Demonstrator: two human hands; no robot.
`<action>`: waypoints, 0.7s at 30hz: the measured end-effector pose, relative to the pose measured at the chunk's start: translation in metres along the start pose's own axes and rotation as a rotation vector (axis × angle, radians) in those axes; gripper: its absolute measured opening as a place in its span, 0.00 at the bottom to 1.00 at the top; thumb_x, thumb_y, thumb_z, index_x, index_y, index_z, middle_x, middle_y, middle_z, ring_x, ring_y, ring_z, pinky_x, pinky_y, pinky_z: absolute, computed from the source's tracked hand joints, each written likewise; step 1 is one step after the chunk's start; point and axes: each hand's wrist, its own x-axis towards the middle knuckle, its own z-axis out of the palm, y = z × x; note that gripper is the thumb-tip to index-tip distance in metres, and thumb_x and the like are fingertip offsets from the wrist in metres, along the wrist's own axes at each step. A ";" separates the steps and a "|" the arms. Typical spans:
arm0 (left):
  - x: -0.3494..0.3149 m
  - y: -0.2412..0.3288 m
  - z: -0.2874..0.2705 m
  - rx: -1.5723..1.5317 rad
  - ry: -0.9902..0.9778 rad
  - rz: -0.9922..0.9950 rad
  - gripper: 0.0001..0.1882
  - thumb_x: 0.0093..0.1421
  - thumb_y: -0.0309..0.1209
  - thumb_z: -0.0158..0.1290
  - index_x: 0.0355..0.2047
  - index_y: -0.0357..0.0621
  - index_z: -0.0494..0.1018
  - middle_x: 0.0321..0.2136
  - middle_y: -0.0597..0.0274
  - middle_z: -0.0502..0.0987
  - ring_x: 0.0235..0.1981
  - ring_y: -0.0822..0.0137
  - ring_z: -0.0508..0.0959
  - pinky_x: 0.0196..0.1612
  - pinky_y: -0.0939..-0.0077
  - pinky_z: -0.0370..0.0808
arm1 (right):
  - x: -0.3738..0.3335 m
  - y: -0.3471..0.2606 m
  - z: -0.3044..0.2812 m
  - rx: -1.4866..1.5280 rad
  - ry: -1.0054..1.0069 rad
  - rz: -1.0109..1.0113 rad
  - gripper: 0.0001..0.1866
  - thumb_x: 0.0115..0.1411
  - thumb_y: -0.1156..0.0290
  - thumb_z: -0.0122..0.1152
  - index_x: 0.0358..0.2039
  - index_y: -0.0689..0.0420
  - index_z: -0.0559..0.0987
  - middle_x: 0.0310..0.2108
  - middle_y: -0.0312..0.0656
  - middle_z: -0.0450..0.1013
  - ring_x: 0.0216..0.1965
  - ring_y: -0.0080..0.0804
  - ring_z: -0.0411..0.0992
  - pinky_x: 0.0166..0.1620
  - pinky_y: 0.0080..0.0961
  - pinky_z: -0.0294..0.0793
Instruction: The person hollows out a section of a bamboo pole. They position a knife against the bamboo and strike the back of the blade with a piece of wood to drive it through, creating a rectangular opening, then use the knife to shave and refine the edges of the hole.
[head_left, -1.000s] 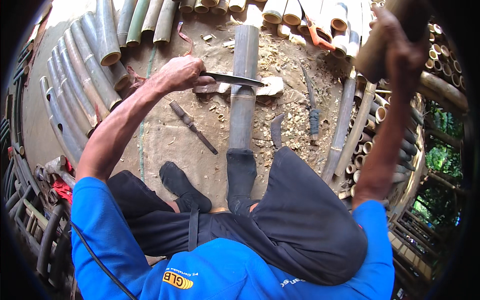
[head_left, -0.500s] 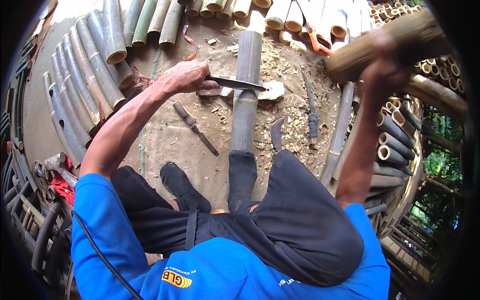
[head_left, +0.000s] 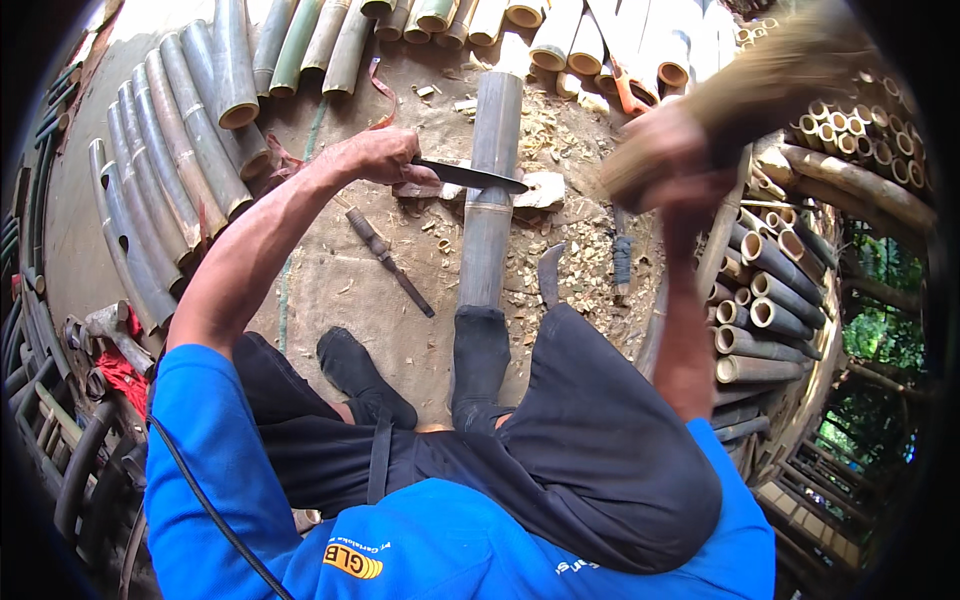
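My left hand (head_left: pixel 388 158) is closed round the handle of a knife (head_left: pixel 470 177), whose dark blade lies across a grey bamboo tube (head_left: pixel 489 245) just above its node. The tube's far part rests on a pale block (head_left: pixel 543 191), and my foot in a black sock (head_left: pixel 480 355) presses against its near end. To the right, my right hand (head_left: pixel 675 155) grips a thick wooden club (head_left: pixel 775 85), raised and blurred by motion, apart from the blade. Left of the tube lies a tool with a wooden handle (head_left: pixel 370 238). A curved blade (head_left: pixel 549 272) lies to the tube's right.
Wood chips (head_left: pixel 585 240) litter the ground right of the tube. Another tool with a wrapped handle (head_left: pixel 622 255) lies there, partly hidden. Bamboo tubes line the left (head_left: pixel 160 140), the back (head_left: pixel 340 60) and the right (head_left: pixel 765 315). An orange-handled saw (head_left: pixel 632 92) leans at the back.
My right hand has swung left and inward with the club, which now tilts more steeply. My left hand and the knife stay nearly in place on the bamboo tube.
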 end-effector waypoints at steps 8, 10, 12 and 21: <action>-0.001 -0.012 -0.012 -0.297 -0.410 -0.297 0.28 0.61 0.59 0.63 0.26 0.44 0.86 0.15 0.68 0.75 0.16 0.75 0.74 0.20 0.70 0.68 | -0.019 0.016 0.019 0.011 -0.928 0.389 0.47 0.46 0.61 0.75 0.61 0.71 0.64 0.47 0.60 0.76 0.44 0.49 0.79 0.49 0.38 0.79; -0.001 -0.008 -0.018 -0.218 -0.445 -0.292 0.28 0.61 0.60 0.63 0.26 0.45 0.86 0.15 0.69 0.74 0.16 0.75 0.73 0.20 0.71 0.67 | -0.005 0.013 0.000 0.300 -0.779 0.609 0.48 0.45 0.61 0.75 0.64 0.69 0.65 0.45 0.52 0.77 0.42 0.37 0.79 0.48 0.32 0.80; 0.003 0.003 -0.024 -0.158 -0.482 -0.231 0.27 0.60 0.61 0.63 0.25 0.49 0.86 0.14 0.70 0.72 0.17 0.73 0.72 0.22 0.71 0.65 | -0.010 0.017 -0.014 0.487 -0.613 0.695 0.42 0.46 0.63 0.74 0.60 0.69 0.70 0.43 0.52 0.78 0.39 0.36 0.81 0.47 0.32 0.82; 0.026 0.024 -0.059 0.389 -0.217 -0.127 0.17 0.55 0.46 0.68 0.27 0.43 0.84 0.20 0.61 0.81 0.21 0.67 0.80 0.24 0.66 0.75 | -0.095 0.041 -0.020 0.681 -0.476 1.134 0.32 0.55 0.61 0.74 0.54 0.63 0.69 0.35 0.44 0.78 0.30 0.31 0.81 0.32 0.29 0.85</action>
